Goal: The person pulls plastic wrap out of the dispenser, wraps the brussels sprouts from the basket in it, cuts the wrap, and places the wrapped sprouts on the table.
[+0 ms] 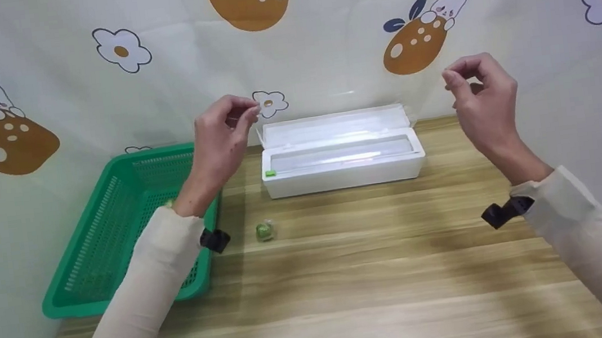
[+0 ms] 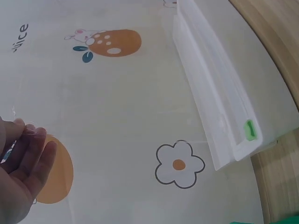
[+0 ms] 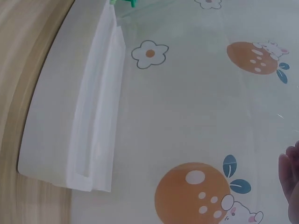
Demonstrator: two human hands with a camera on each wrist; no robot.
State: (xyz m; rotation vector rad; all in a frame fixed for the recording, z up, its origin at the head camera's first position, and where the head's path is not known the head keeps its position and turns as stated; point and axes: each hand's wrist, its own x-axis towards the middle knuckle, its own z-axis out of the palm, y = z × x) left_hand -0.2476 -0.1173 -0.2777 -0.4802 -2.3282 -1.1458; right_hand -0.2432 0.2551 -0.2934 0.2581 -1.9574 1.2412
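Clear cling film (image 1: pixel 346 93) hangs between my raised hands, showing mainly as faint glints. My left hand (image 1: pixel 224 138) pinches one corner between thumb and fingertips, and in the left wrist view a wrinkled bit of the film (image 2: pixel 14 112) stands up at the fingers. At the right, my right hand (image 1: pixel 488 96) pinches the other side with thumb against curled forefinger. Below and between them sits a white cling film dispenser (image 1: pixel 344 178), its lid (image 1: pixel 336 126) tipped up at the back. A green cutter slider (image 1: pixel 271 173) is at its left end.
To the left stands a green plastic basket (image 1: pixel 108 168), partly behind my left forearm, with something pale green (image 1: pixel 170 203) in it. A small green film-wrapped item (image 1: pixel 264 231) lies on the wooden table (image 1: pixel 347 277). A printed curtain (image 1: pixel 321 47) hangs close behind.
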